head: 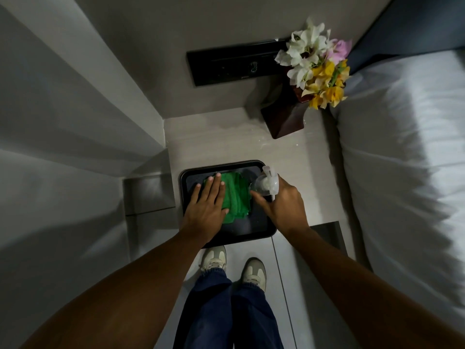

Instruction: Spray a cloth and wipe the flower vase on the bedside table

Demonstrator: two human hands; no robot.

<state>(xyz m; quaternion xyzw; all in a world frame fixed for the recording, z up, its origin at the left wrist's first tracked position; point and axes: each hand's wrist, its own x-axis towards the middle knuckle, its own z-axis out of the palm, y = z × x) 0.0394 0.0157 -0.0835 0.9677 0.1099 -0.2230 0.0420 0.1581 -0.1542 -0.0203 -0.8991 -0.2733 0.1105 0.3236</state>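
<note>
A folded green cloth (pixel 237 197) lies in a black tray (pixel 261 229) at the front of the pale bedside table (pixel 226 142). My left hand (pixel 207 206) rests flat on the cloth's left part, fingers spread. My right hand (pixel 284 205) grips a clear spray bottle (pixel 265 183) at the tray's right side, with the nozzle toward the cloth. A dark brown square vase (pixel 284 117) with white, pink and yellow flowers (pixel 317 64) stands at the table's back right corner, well clear of both hands.
A black switch panel (pixel 226 64) is on the wall behind the table. A bed with white linen (pixel 402 159) runs along the right. A grey wall (pixel 75 122) closes the left side. My feet stand on the floor below the tray.
</note>
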